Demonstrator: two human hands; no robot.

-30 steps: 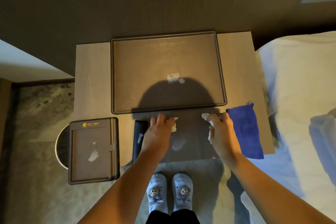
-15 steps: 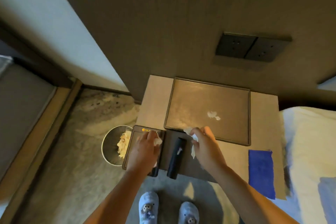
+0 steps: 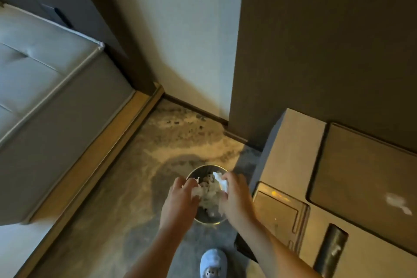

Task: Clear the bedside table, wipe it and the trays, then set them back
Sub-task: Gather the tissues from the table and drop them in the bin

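Observation:
Both my hands hover over a round metal waste bin (image 3: 204,170) on the floor, left of the bedside table (image 3: 295,140). My left hand (image 3: 181,198) pinches a scrap of white paper at the bin's near left rim. My right hand (image 3: 235,194) holds a crumpled white paper scrap (image 3: 220,180) over the bin's right side. Crumpled paper lies inside the bin. On the table sit a large dark tray (image 3: 361,174) with a white scrap (image 3: 398,204) on it, a small tray (image 3: 278,212) at the near left corner, and a dark remote (image 3: 330,248).
A grey upholstered sofa (image 3: 45,101) with a wooden base fills the left. A white wall and a dark panel meet behind the bin. The floor is mottled grey carpet. One pale blue slipper (image 3: 213,263) shows at the bottom, close to the bin.
My view has swung left from the table to the bin. Both hands left the table's front edge and carried the paper scraps over the waste bin.

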